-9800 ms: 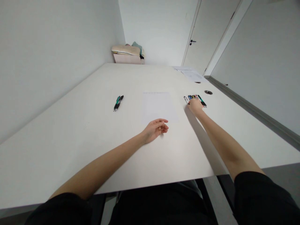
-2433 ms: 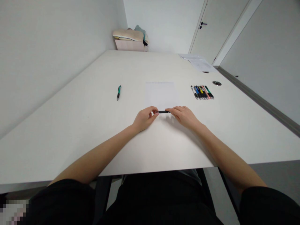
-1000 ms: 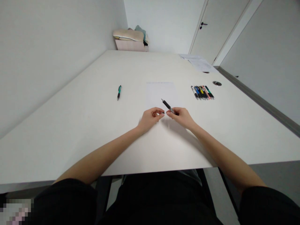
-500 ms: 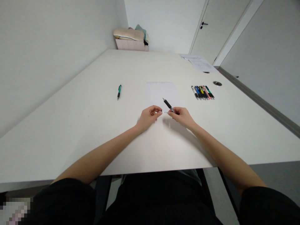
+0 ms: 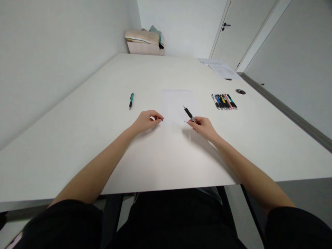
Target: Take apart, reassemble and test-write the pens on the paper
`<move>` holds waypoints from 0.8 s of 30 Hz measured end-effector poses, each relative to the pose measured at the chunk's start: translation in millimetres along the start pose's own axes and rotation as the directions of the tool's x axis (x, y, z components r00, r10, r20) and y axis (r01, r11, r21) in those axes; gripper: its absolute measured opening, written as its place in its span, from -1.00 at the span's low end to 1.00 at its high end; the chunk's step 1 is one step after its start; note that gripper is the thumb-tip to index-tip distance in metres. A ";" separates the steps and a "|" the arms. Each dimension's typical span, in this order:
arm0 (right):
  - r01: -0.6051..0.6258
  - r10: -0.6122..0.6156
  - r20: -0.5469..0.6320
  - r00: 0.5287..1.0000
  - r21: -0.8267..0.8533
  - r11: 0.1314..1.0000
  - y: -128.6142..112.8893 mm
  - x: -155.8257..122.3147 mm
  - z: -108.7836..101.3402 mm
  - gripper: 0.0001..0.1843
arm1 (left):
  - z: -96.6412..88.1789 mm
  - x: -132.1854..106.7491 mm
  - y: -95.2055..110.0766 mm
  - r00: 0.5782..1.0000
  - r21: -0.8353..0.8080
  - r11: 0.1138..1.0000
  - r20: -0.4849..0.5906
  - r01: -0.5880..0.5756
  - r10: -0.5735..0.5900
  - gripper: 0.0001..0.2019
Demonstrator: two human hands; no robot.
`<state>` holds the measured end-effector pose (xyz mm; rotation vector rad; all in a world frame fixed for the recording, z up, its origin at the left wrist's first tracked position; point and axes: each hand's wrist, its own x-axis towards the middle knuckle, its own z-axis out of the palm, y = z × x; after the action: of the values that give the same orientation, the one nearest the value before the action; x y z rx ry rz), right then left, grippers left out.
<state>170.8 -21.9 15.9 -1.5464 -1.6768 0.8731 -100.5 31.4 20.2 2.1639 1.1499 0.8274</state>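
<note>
My left hand (image 5: 148,121) is over the table, left of the white paper sheet (image 5: 177,98). Its thumb and forefinger pinch a tiny dark piece (image 5: 162,120), too small to name. My right hand (image 5: 203,125) is closed on a pen (image 5: 188,112) with a black grip, its tip pointing up and away to the left. A thin pale piece (image 5: 185,121) also sticks out from the right fingertips; its kind is unclear. A green and black pen (image 5: 131,101) lies on the table beyond my left hand.
Several pens (image 5: 224,102) of mixed colours lie side by side at the right. Printed papers (image 5: 220,68) lie at the far right corner, near a round cable hole (image 5: 240,91). Past the far edge is a box (image 5: 144,48) with folded cloth on it.
My left hand has moved left, away from the right hand, with the tiny dark piece in its fingertips. My right hand has shifted slightly right with the pen.
</note>
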 end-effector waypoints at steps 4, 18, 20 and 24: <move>-0.002 0.002 0.002 1.000 -0.012 1.000 2.5 0.2 0.2 -0.65 | -4.9 -1.2 -0.8 0.986 0.138 0.984 0.132 -0.117 0.099 -0.83; 0.004 -0.004 -0.001 1.000 -0.011 1.000 1.1 0.0 -0.6 -0.65 | -1.1 -5.5 -3.4 0.967 0.281 0.951 0.247 -0.133 0.062 -0.70; 0.007 -0.007 0.002 1.000 -0.009 1.000 2.2 0.6 -0.4 -0.65 | -2.4 -5.2 -5.3 0.970 0.258 0.958 0.235 -0.126 0.064 -0.71; 0.014 -0.013 0.009 1.000 -0.017 1.000 2.5 0.6 0.6 -0.65 | 1.4 -5.0 1.1 0.983 0.210 0.969 0.156 -0.133 0.101 -0.80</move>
<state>171.6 -21.2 13.5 -1.5427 -1.7029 0.8620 -101.1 26.4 18.7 2.4491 1.0918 0.6031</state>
